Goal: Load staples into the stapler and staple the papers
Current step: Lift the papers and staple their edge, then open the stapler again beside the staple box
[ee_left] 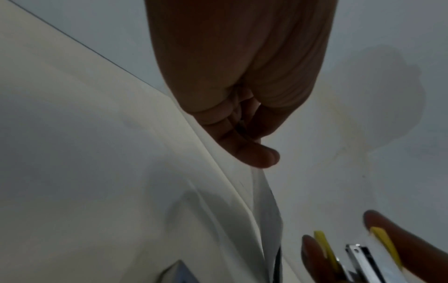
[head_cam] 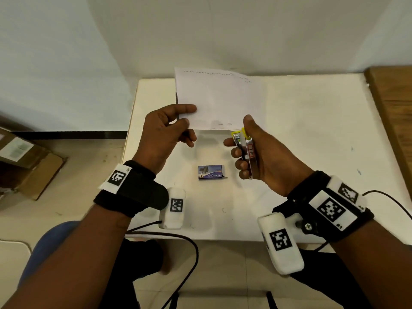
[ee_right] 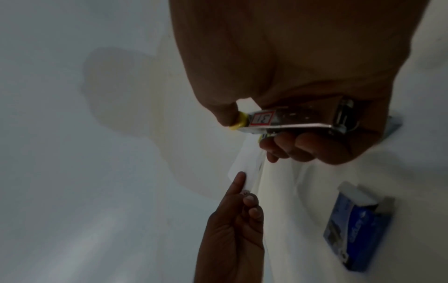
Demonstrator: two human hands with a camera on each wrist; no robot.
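My left hand (head_cam: pixel 171 128) pinches the lower left corner of a stack of white papers (head_cam: pixel 219 99), held upright above the white table (head_cam: pixel 312 130). Two staples show along the papers' bottom edge. My right hand (head_cam: pixel 252 150) grips a small metal stapler (head_cam: pixel 246 150) with yellow tips and a "31" label, its nose just under the papers' lower right corner. In the right wrist view the stapler (ee_right: pixel 290 120) sits between thumb and curled fingers, with the left hand (ee_right: pixel 232 220) below. The papers (ee_left: pixel 266 201) and stapler (ee_left: pixel 363 262) appear in the left wrist view.
A blue staple box (head_cam: pixel 211 172) lies on the table between my hands; its drawer is slid partly out in the right wrist view (ee_right: pixel 356 226). A wooden surface (head_cam: pixel 394 108) adjoins the table on the right. A cardboard box (head_cam: pixel 26 161) sits on the floor at left.
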